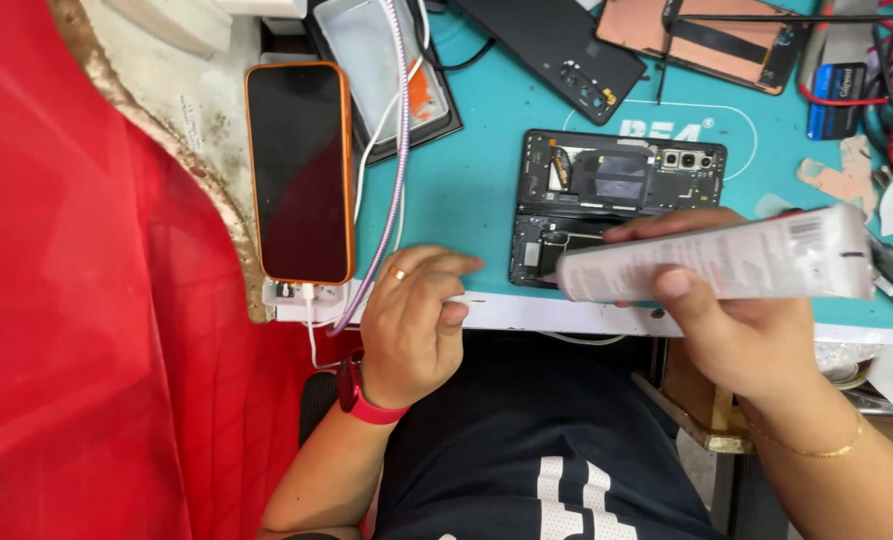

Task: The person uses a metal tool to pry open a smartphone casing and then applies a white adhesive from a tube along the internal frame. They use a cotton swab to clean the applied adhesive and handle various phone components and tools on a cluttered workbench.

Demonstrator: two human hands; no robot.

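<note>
An opened black phone [616,185], its back removed and insides showing, lies on the teal work mat [466,180]. My right hand [736,330] holds a grey-white glue tube [716,260] lying sideways, its nozzle end pointing left over the phone's lower part. My left hand [416,320] rests at the table's front edge with fingers loosely curled, wearing a ring and a red watch; it touches the white edge strip and holds nothing that I can see.
A phone in an orange case [299,170] lies at the left, plugged into a white cable. A braided cable [398,150] runs past it. A black back cover [556,45], a copper-coloured panel [706,35] and small tools lie at the back. Red cloth [86,300] fills the left.
</note>
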